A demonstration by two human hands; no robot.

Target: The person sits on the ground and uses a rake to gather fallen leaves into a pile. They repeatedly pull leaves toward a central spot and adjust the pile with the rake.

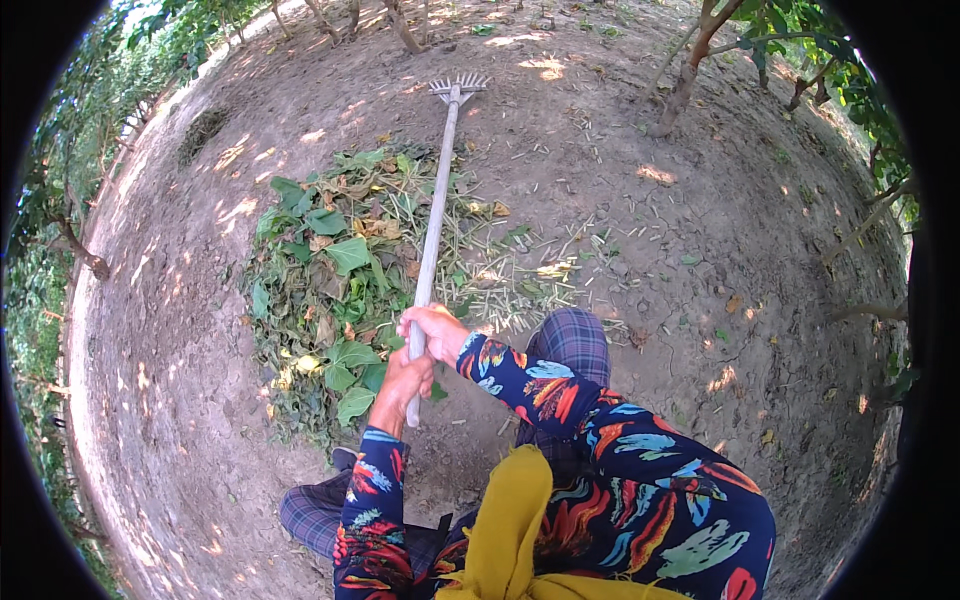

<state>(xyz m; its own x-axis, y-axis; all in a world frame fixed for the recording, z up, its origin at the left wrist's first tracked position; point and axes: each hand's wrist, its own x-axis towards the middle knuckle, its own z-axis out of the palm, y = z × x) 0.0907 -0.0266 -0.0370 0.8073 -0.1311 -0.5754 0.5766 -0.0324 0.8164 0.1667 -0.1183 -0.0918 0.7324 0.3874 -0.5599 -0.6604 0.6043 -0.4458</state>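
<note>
A rake (436, 217) with a long wooden handle stretches away from me across the bare soil. Close to the handle's near end, my left hand (407, 380) is wrapped around it. Just farther up, my right hand (437, 328) grips the same handle. The toothed rake head (458, 88) is at the far end, past the leaves, with its tines pointing away. Beneath and left of the handle lies a heap of green and wilted leaves (322, 262). Short cut stalks (517, 289) are strewn to the handle's right, close to my knee.
A tree trunk (686, 82) rises at the upper right, and several thin trunks (401, 28) stand along the far edge. Leafy branches (45, 225) line the left side. A small clump of dry plant matter (202, 133) lies at the upper left. My plaid-covered knee (574, 337) is beside the stalks.
</note>
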